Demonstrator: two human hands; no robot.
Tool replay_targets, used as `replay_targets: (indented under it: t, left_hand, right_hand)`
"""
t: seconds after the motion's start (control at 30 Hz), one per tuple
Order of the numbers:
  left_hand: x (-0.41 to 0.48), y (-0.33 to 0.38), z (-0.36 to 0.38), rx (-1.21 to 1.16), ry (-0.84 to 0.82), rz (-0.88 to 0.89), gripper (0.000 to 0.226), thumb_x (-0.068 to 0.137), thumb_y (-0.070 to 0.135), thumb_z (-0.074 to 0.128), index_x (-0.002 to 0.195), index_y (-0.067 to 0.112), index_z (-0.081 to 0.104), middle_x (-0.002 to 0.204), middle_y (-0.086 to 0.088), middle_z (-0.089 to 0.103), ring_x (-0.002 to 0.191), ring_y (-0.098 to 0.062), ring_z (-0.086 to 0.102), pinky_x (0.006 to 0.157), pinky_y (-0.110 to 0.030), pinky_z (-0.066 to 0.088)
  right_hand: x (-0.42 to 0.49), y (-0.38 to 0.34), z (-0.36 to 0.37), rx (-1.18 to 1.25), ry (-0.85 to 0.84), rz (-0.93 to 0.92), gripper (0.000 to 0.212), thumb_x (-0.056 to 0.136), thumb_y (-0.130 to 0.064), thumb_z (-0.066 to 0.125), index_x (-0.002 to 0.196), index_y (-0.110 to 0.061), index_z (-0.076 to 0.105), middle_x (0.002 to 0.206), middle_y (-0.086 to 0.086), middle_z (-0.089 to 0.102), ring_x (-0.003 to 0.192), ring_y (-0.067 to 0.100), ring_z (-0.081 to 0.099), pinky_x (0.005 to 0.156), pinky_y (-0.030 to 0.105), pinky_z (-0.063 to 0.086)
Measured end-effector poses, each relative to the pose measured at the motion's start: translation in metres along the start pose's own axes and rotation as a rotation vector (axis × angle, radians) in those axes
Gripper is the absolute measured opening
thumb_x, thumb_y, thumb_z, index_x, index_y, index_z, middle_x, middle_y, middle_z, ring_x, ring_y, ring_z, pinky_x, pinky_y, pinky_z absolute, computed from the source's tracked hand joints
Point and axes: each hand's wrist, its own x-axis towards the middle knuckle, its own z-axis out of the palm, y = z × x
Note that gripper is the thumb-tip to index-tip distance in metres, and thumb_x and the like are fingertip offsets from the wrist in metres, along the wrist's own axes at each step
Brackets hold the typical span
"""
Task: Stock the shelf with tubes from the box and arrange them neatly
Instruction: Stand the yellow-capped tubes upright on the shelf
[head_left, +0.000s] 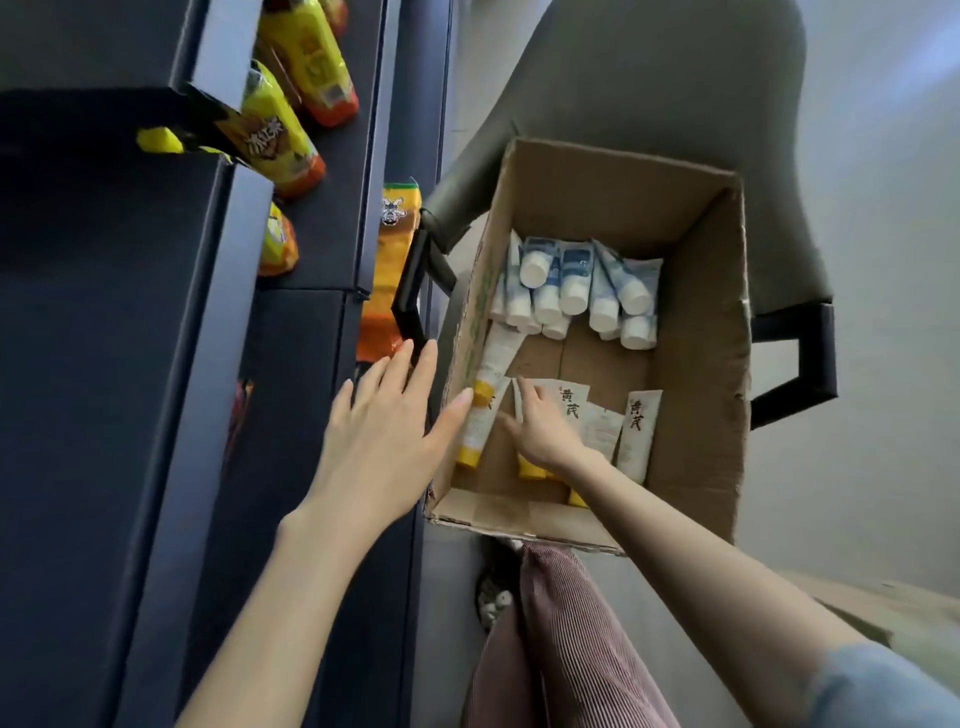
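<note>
R hand was down inside the box, at its near end. Its fingers were narrow and bent over a white tube: thumb on the tube's L edge, other fingers over its top and R side. The tube's flat end stuck out past the fingertips and its yellow cap showed back under the wrist. It looked like a pinch. Whether the tube was off the box floor, couldn't tell.

Just R of those fingers lay more yellow-cap tubes, flat, w/ flat ends pointing away. Two had black characters, and the nearest was partly under the hand.

L hand was palm down outside the box's L wall, fingers wide and straight, holding nothing. Its thumb tip reached over that wall. Right beyond the thumb tip were two leaning tubes, white w/ yellow caps, lying along the wall. Thumb touching them or not: couldn't tell.

Well beyond both sets of fingertips, at the box's far end, sat a pile of blue tubes w/ white caps toward the hands. Bare cardboard lay btwn that pile and the R fingertips.

The box sat on a grey chair. L of the L fingers stood a dark shelf, w/ yellow bottles further up and an orange packet just past the L fingertips. Below the forearms: striped trousers.
</note>
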Motion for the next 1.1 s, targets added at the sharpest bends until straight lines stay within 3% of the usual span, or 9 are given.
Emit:
replay_targets:
  t: [0.2, 0.33, 0.53, 0.7, 0.83, 0.87, 0.93, 1.0, 1.1]
  left_hand:
    - [0.015, -0.007, 0.017, -0.041, -0.034, -0.042, 0.076, 0.083, 0.067, 0.004, 0.151, 0.032, -0.001, 0.160, 0.007, 0.004, 0.146, -0.012, 0.005, 0.117, -0.036, 0.008]
    - [0.026, -0.011, 0.022, -0.051, -0.037, -0.063, 0.075, 0.084, 0.066, 0.006, 0.150, 0.033, -0.001, 0.160, 0.009, 0.005, 0.146, -0.010, 0.005, 0.117, -0.036, 0.009]
    - [0.037, -0.010, 0.025, -0.083, -0.035, -0.075, 0.076, 0.082, 0.067, 0.004, 0.150, 0.035, -0.001, 0.159, 0.011, 0.005, 0.146, -0.009, 0.005, 0.116, -0.035, 0.010]
    - [0.041, -0.008, 0.025, -0.107, -0.041, -0.082, 0.075, 0.083, 0.067, 0.006, 0.150, 0.034, 0.002, 0.159, 0.010, 0.007, 0.145, -0.009, 0.008, 0.116, -0.035, 0.012]
    - [0.038, -0.005, 0.024, -0.144, -0.035, -0.080, 0.073, 0.085, 0.066, 0.010, 0.151, 0.033, 0.006, 0.159, 0.010, 0.010, 0.145, -0.010, 0.010, 0.115, -0.036, 0.015]
    - [0.037, -0.004, 0.024, -0.156, -0.032, -0.076, 0.072, 0.087, 0.065, 0.012, 0.151, 0.033, 0.007, 0.159, 0.010, 0.010, 0.145, -0.010, 0.011, 0.115, -0.036, 0.015]
    - [0.034, 0.000, 0.023, -0.194, -0.023, -0.062, 0.070, 0.089, 0.062, 0.015, 0.151, 0.031, 0.010, 0.159, 0.010, 0.013, 0.144, -0.010, 0.013, 0.114, -0.037, 0.018]
    - [0.030, 0.005, 0.023, -0.266, -0.003, -0.052, 0.066, 0.091, 0.059, 0.020, 0.151, 0.030, 0.014, 0.157, 0.011, 0.018, 0.142, -0.009, 0.017, 0.112, -0.038, 0.022]
    - [0.027, 0.015, 0.024, -0.413, 0.031, -0.031, 0.055, 0.097, 0.049, 0.030, 0.148, 0.028, 0.026, 0.152, 0.012, 0.031, 0.138, -0.009, 0.027, 0.110, -0.039, 0.027]
  right_hand:
    - [0.061, -0.008, 0.018, 0.465, 0.027, 0.297, 0.048, 0.093, -0.026, 0.055, 0.130, 0.003, 0.042, 0.129, 0.018, 0.054, 0.120, 0.033, 0.051, 0.094, 0.037, 0.042]
    - [0.085, -0.013, 0.025, 0.646, 0.084, 0.306, 0.033, 0.092, -0.024, 0.059, 0.119, -0.006, 0.056, 0.120, 0.016, 0.061, 0.109, 0.033, 0.058, 0.093, 0.044, 0.049]
    - [0.105, -0.010, 0.028, 0.825, 0.123, 0.385, 0.052, 0.083, -0.020, 0.071, 0.128, -0.013, 0.047, 0.123, 0.011, 0.060, 0.113, 0.031, 0.057, 0.096, 0.050, 0.048]
    - [0.097, 0.001, 0.024, 0.911, 0.037, 0.431, 0.040, 0.087, -0.012, 0.066, 0.125, -0.006, 0.053, 0.118, 0.013, 0.062, 0.106, 0.029, 0.061, 0.084, 0.043, 0.054]
    - [0.072, 0.013, 0.006, 0.977, -0.048, 0.470, 0.030, 0.090, -0.014, 0.062, 0.117, -0.005, 0.053, 0.095, 0.007, 0.060, 0.092, 0.022, 0.062, 0.065, 0.031, 0.057]
    - [0.064, 0.017, 0.000, 0.999, -0.059, 0.482, 0.027, 0.091, -0.015, 0.062, 0.114, -0.007, 0.054, 0.092, 0.005, 0.058, 0.094, 0.022, 0.062, 0.066, 0.031, 0.056]
    - [0.048, 0.026, -0.015, 1.086, -0.076, 0.510, 0.033, 0.090, -0.017, 0.063, 0.119, -0.008, 0.051, 0.106, 0.009, 0.056, 0.103, 0.025, 0.060, 0.072, 0.034, 0.055]
    - [0.029, 0.033, -0.031, 1.231, -0.111, 0.497, 0.037, 0.089, -0.017, 0.064, 0.122, -0.007, 0.051, 0.117, 0.015, 0.056, 0.098, 0.025, 0.062, 0.071, 0.034, 0.055]
    - [-0.003, 0.037, -0.055, 1.402, -0.217, 0.362, 0.032, 0.087, -0.019, 0.064, 0.116, -0.008, 0.056, 0.103, 0.013, 0.065, 0.082, 0.020, 0.068, 0.068, 0.032, 0.057]
